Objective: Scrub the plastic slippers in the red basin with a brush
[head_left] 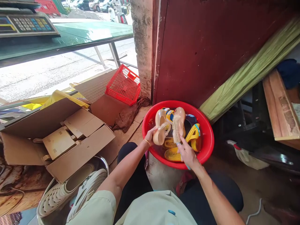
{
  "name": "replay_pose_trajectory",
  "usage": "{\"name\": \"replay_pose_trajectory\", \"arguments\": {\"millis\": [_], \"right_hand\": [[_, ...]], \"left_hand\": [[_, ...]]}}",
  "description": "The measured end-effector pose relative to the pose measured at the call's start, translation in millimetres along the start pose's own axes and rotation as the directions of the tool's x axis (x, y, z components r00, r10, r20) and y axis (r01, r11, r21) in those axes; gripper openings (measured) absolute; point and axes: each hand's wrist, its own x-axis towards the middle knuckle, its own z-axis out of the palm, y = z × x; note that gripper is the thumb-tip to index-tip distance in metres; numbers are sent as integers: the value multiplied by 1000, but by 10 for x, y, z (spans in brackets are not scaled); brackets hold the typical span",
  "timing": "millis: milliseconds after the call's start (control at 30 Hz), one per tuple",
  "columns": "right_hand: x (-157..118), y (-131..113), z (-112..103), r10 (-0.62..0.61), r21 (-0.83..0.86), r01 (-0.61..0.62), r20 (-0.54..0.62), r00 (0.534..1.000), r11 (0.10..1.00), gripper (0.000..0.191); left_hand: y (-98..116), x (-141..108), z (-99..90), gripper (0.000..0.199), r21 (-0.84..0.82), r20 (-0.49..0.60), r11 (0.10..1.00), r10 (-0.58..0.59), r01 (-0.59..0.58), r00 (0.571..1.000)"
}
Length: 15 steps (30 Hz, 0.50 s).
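Note:
A large red basin (208, 147) holds several shoes and sandals. My left hand (151, 135) is closed on a beige shoe (159, 120) over the basin's left side. In my right hand (187, 152) is a brush with pale bristles (176, 129), held just right of that shoe, apart from its sole. Another beige shoe (180, 113) lies behind the brush. Yellow sandals (173, 154) and a yellow strap (193, 132) show at the front and right. Blue and yellow footwear sits at the back, partly hidden.
An open cardboard box (77, 156) stands left, above a metal basin with grey-white shoes (86, 193). A red crate (124, 85) and brown cloth (126, 118) lie behind. Dark red panel (201, 50) rises behind the basin; a wooden piece (281, 109) is at right.

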Motion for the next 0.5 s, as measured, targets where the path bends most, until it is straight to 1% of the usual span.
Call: {"name": "replay_pose_trajectory", "arguments": {"millis": [33,67,100,133,167,200,267,300,333,400,467,500], "right_hand": [[-179,-6,79,8,76,-14,79,997,997,64],[-328,-13,145,16,131,-41,184,983,990,64],[-431,-19,192,33,155,-76,262,965,985,63],[-473,-28,215,47,156,-101,322,946,983,62],[-449,-42,217,60,137,-117,366,929,984,60],[-361,-62,201,78,100,-125,381,921,987,58],[-44,-131,143,123,10,-136,359,925,991,54],[149,-181,118,173,-31,-172,291,941,985,53],[340,-238,102,223,-34,-221,239,945,975,54],[641,-350,111,238,3,-243,197,951,970,55],[755,-419,166,203,47,-216,196,959,975,52],[729,-426,202,170,65,-187,212,963,980,51]], "left_hand": [[2,45,-12,60,-13,-22,1000,0,0,1000],[-8,90,-22,61,-14,-37,1000,-11,10,999],[-31,131,-27,62,-3,-46,1000,-21,21,999],[-66,162,-25,63,16,-48,999,-33,34,998],[-109,182,-18,64,40,-39,998,-48,50,998],[-157,190,-4,65,66,-20,996,-64,65,998],[-252,177,33,70,119,40,989,-89,84,995],[-291,163,51,73,140,71,987,-93,83,993],[-321,149,66,75,156,96,985,-93,77,991],[-345,133,78,77,174,110,984,-65,45,992],[-327,140,60,77,173,100,985,-21,3,995],[-305,151,43,77,171,93,985,-3,-13,996]]}}
